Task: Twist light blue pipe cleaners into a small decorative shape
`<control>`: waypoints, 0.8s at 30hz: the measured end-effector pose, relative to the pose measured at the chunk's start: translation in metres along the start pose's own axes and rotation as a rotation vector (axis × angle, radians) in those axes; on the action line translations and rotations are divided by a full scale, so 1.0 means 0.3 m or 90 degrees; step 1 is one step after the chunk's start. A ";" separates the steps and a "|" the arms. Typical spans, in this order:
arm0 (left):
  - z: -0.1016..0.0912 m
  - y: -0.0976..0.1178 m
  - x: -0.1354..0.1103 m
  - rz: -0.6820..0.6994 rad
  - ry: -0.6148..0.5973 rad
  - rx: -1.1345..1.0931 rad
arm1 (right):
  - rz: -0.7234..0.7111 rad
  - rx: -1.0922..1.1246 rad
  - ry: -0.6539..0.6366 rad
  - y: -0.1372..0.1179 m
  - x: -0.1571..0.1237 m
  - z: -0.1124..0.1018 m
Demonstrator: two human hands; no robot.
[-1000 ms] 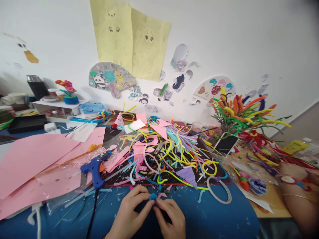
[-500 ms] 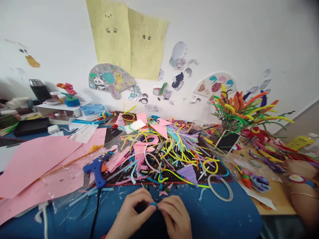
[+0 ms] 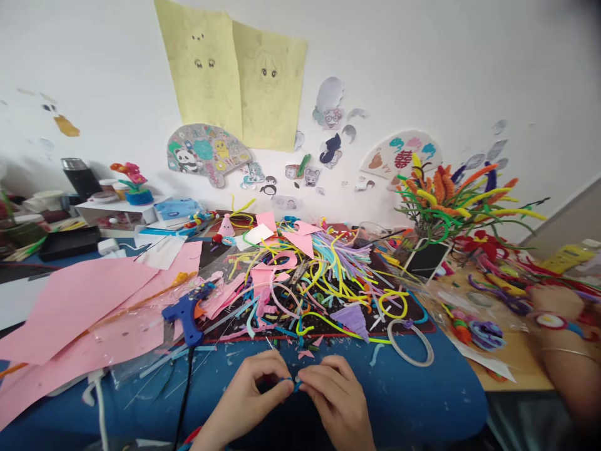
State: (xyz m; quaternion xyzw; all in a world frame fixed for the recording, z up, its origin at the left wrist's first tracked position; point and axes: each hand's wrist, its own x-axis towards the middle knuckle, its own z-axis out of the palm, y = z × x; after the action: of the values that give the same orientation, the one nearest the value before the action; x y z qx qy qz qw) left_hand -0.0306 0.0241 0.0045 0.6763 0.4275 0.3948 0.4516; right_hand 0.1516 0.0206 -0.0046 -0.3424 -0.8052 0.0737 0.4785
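Low in the middle of the view, my left hand [image 3: 251, 401] and my right hand [image 3: 335, 398] meet over the blue table [image 3: 422, 401]. Both pinch a small blue pipe-cleaner piece [image 3: 291, 382] between thumb and fingertips. Most of the piece is hidden by the fingers. Just beyond the hands lies a tangled heap of coloured pipe cleaners [image 3: 323, 282] on a dark mat. A blue glue gun [image 3: 185, 310] lies to the left of my left hand, its black cord running toward me.
Pink paper sheets [image 3: 70, 307] cover the left of the table. A white ring [image 3: 413, 341] lies right of the heap. A vase of pipe-cleaner flowers [image 3: 451, 207] stands at the back right. Another person's arm with a bracelet [image 3: 558, 332] rests at the right edge.
My hands have drawn slightly nearer to me and lower in view, still working the blue piece. The view has shifted a little to the right. The other person's arm has barely moved.
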 end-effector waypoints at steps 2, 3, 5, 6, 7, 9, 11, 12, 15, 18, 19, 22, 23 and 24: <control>-0.002 0.006 -0.001 0.002 -0.002 0.010 | 0.004 0.011 -0.004 0.000 -0.002 -0.002; -0.003 0.010 -0.002 0.003 -0.005 0.013 | 0.010 0.013 -0.002 0.001 -0.002 -0.002; -0.005 0.018 -0.004 0.007 -0.014 0.022 | 0.023 0.011 0.009 0.003 -0.002 -0.001; -0.006 0.021 -0.005 0.009 -0.018 0.028 | 0.027 0.010 0.017 0.002 -0.002 0.001; -0.008 0.024 -0.006 0.010 -0.019 0.035 | 0.031 0.010 0.031 0.001 -0.001 0.004; -0.011 0.029 -0.007 0.013 -0.018 0.048 | 0.040 0.013 0.070 -0.008 0.001 0.015; -0.013 0.032 -0.007 0.014 -0.010 0.054 | 0.062 0.027 0.120 -0.022 0.000 0.031; -0.012 0.034 -0.007 0.017 -0.005 0.054 | 0.079 0.038 0.141 -0.029 -0.002 0.041; -0.007 0.041 -0.007 0.026 0.017 0.054 | 0.147 0.077 0.166 -0.046 -0.020 0.074; 0.000 0.048 -0.013 0.032 0.040 0.064 | 0.203 0.118 0.173 -0.053 -0.043 0.107; 0.001 0.048 -0.016 0.031 0.046 0.067 | 0.219 0.139 0.174 -0.054 -0.049 0.115; -0.005 0.038 -0.021 0.026 0.060 0.054 | 0.273 0.236 0.162 -0.055 -0.058 0.127; -0.009 0.031 -0.021 0.026 0.065 0.045 | 0.290 0.274 0.154 -0.055 -0.058 0.126; -0.015 0.024 -0.021 0.027 0.072 0.038 | 0.303 0.308 0.140 -0.054 -0.058 0.123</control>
State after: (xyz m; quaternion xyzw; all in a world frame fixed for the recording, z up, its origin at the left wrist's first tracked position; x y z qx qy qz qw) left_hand -0.0351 0.0178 0.0117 0.6750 0.4496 0.4288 0.3979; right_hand 0.1189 0.0051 -0.0294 -0.4032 -0.6058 0.3341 0.5990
